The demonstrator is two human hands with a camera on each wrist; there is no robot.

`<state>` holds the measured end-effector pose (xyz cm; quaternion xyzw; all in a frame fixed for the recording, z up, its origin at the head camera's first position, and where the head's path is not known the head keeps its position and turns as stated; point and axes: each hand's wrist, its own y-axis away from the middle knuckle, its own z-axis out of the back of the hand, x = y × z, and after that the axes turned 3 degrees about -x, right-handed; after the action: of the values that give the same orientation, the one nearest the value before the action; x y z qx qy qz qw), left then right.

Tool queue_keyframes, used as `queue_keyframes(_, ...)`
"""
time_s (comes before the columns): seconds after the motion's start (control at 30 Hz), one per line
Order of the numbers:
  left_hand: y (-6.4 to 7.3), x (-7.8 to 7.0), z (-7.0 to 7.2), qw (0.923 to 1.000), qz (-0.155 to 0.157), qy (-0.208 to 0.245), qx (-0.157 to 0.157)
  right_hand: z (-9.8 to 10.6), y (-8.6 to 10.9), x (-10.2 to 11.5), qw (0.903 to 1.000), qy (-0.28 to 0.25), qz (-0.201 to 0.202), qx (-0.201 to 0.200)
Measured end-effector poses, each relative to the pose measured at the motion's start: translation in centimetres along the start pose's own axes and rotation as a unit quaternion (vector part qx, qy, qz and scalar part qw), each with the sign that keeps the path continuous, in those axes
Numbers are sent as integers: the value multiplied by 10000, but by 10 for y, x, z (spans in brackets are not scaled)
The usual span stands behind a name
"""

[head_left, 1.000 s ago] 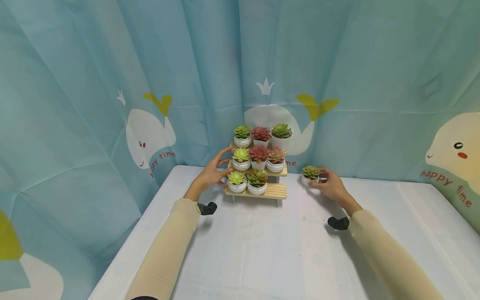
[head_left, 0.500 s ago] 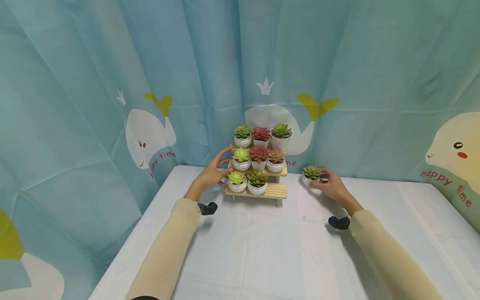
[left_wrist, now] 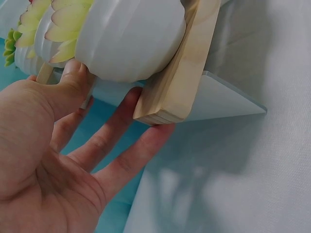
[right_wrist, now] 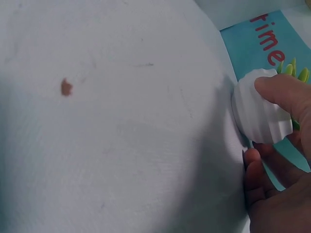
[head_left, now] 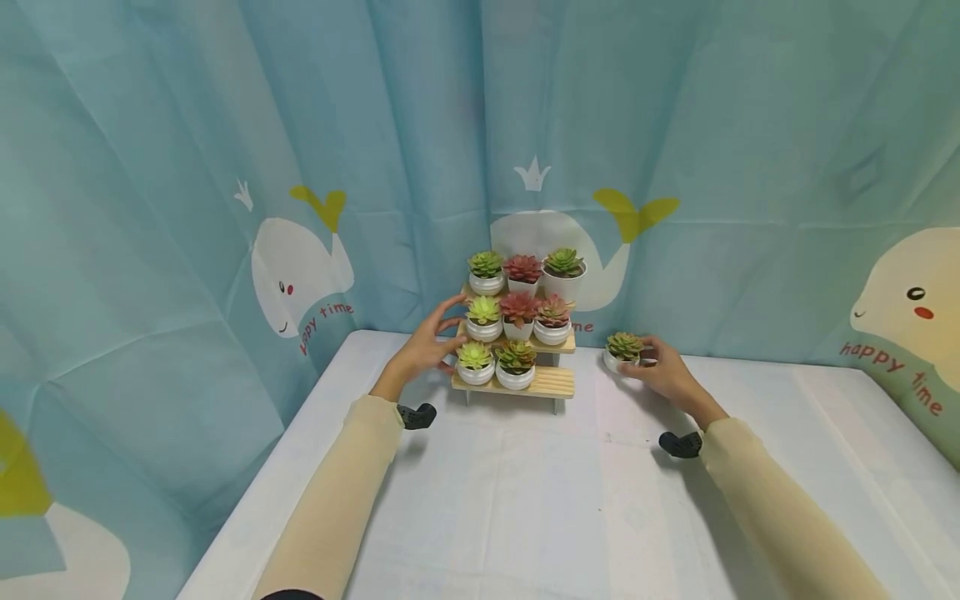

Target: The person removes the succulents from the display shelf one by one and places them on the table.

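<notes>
While the right arm reached forward and inward over the white surface (head_left: pixel 540 500), the right grip (head_left: pixel 662 372) came at a small potted plant (head_left: pixel 622 352) from the side, closed round its white pot with the thumb on the near side and a finger on the far side. The pot stood upright at those fingertips, green leaves pointing up; being squat and round, it had no marked long axis. Whether its base touched the surface, I cannot tell.

The left arm also slanted inward, and the left grip (head_left: pixel 422 350) was spread wide, holding nothing, one fingertip touching a board end of a wooden stand (head_left: pixel 553 382). That stand's boards ran sideways from the left grip toward the right one. Between the two grips it carried eight more plants (head_left: pixel 517 310): three on top, three in the middle and two on the bottom board, nearer the left grip. A blue whale-print curtain (head_left: pixel 420 150) hung just beyond both grips.
</notes>
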<state>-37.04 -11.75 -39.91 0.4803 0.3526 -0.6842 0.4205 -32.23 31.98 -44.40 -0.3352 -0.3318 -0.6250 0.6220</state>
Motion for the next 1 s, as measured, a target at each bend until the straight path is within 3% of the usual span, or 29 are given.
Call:
queue_keyframes(0.43, 1, -2, 0, 10000, 90, 12, 13, 17, 4, 11, 9951, 755, 71, 628)
queue_keyframes(0.77, 1, -4, -2, 9998, 161, -35, -117, 41, 19, 19, 9893, 1162, 460, 752)
queue_keyframes(1.0, 2, -3, -2, 9997, -52, -201, -155, 52, 31, 27, 9875, 1208, 693, 737)
